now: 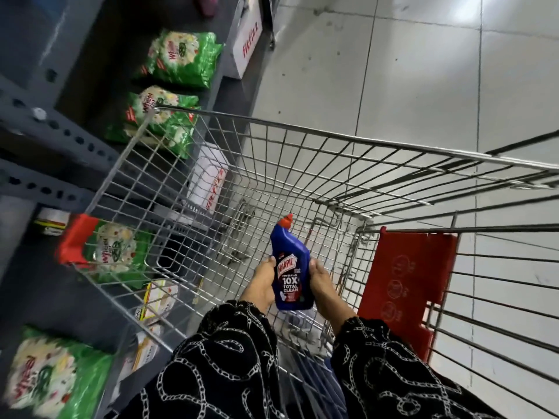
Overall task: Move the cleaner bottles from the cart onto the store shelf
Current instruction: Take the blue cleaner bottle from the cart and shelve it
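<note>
Both hands on it: left hand and right hand clamp the blue bottle from either side, upright, cap up, over the cart. Looks like the lift-out step. Next it needs swinging left to the shelf, into a gap between the green bags.

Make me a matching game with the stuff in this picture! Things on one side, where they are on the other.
Things:
1. blue Harpic cleaner bottle with red cap
2. green detergent bags
3. red plastic cart seat flap
4. silver wire shopping cart

Places:
A. on the grey store shelf
B. on the tiled floor
C. between both hands
D. at the cart's handle end

Pairs: 1-C, 2-A, 3-D, 4-B
</note>
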`<act>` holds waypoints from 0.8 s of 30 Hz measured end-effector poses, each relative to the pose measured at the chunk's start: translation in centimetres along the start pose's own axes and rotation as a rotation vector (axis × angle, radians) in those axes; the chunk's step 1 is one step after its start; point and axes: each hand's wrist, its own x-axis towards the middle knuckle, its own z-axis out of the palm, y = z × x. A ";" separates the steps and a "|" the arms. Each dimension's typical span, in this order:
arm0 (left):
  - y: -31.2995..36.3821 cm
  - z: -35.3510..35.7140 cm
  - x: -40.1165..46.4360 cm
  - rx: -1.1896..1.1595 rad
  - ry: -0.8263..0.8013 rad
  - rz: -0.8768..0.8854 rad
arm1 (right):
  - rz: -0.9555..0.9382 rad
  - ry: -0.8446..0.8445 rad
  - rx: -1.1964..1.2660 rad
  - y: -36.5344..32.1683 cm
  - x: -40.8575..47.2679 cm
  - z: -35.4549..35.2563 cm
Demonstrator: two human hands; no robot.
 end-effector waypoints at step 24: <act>7.8 -12.0 -45.4 0.045 -0.564 1.057 | -0.938 -0.392 0.074 -15.3 -40.2 5.1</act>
